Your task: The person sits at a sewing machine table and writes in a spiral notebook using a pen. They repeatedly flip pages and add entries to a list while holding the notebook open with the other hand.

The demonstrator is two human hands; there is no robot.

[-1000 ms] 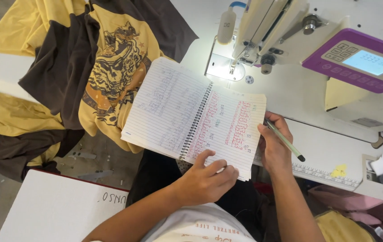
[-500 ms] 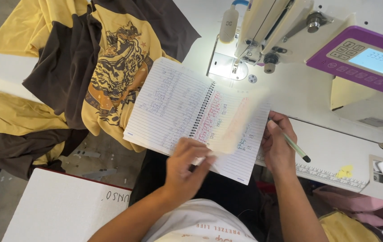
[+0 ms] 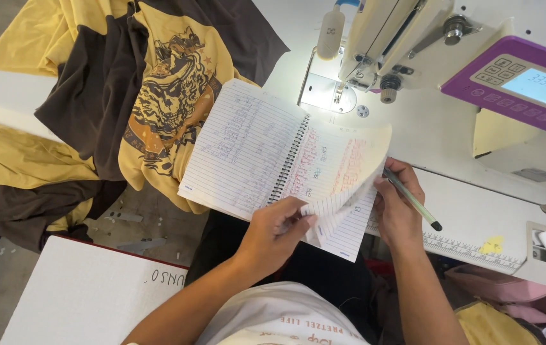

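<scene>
Room along the near edge of the white bench (image 3: 458, 134) is scant: the spiral notebook (image 3: 247, 150) lies open there, its lower corners hanging past the edge over the person's lap. Just beyond it, toward the far edge, stands the sewing machine (image 3: 400, 45) with its purple control panel (image 3: 522, 86), so only a narrow bare strip is left between them. Yellow and brown garments (image 3: 126, 96) heap over the left end and spill off it toward the floor. A white board (image 3: 81, 294) fills the near left (its lettering is partly cut off). Writing on the pages is too small to make out, and the curling page (image 3: 349, 185) hides part of the sheet under it. Left hand (image 3: 273, 233) pinches the loose corner of that page between thumb and fingers, lifting it. Right hand (image 3: 397, 204) rests at the notebook's right edge, fingers closed around a green pen (image 3: 412, 199) that points away from the paper.
</scene>
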